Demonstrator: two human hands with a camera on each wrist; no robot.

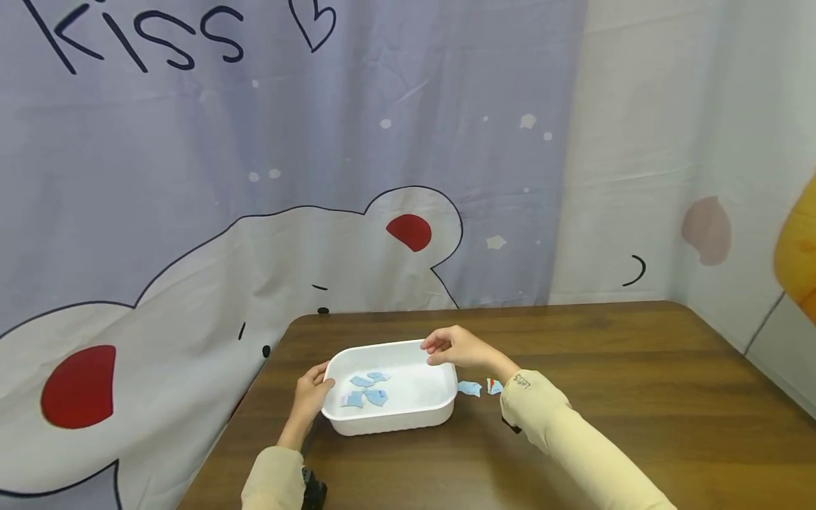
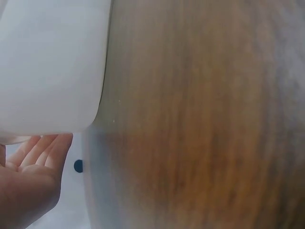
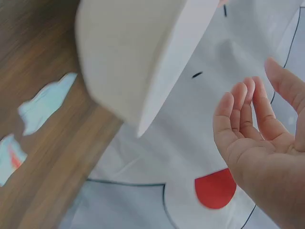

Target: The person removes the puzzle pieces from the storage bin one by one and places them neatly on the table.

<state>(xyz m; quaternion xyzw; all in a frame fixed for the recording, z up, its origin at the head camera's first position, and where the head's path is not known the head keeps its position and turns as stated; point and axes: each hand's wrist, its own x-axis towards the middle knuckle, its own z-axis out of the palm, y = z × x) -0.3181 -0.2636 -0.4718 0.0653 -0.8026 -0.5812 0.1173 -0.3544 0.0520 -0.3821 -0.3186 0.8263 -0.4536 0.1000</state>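
Observation:
A white plastic basin [image 1: 408,419] is at the middle of the table, with several torn light-blue paper pieces [image 1: 376,397] in its left half. My left hand [image 1: 311,389] grips its left end, thumb at the rim; in the left wrist view its fingers [image 2: 52,151] lie against the outside of the basin wall. Above the basin's far right corner hovers my right hand [image 1: 464,348], fingers loosely bent. The right wrist view shows this hand [image 3: 259,148] apart from the basin [image 3: 126,52], with nothing between thumb and fingers.
Two more torn pieces, one plain blue [image 1: 469,388] and one with a red mark [image 1: 494,386], lie on the brown wooden table [image 1: 637,397] just right of the basin. Behind the table hangs a printed curtain [image 1: 497,170].

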